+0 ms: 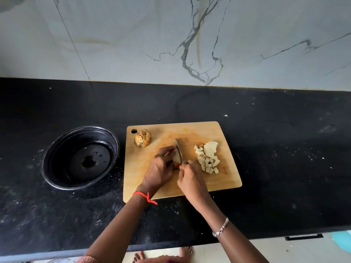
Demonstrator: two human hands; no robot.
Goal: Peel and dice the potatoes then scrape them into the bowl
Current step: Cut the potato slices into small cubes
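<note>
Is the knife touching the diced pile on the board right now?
Apart. The head view shows the knife at the potato piece under the left hand, with bare cutting board between it and the diced pile.

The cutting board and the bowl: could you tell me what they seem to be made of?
The cutting board looks like pale matte wood or bamboo, faintly grained and stained orange. The bowl is glossy black, its rim catching light; plastic or coated metal, unclear.
</note>
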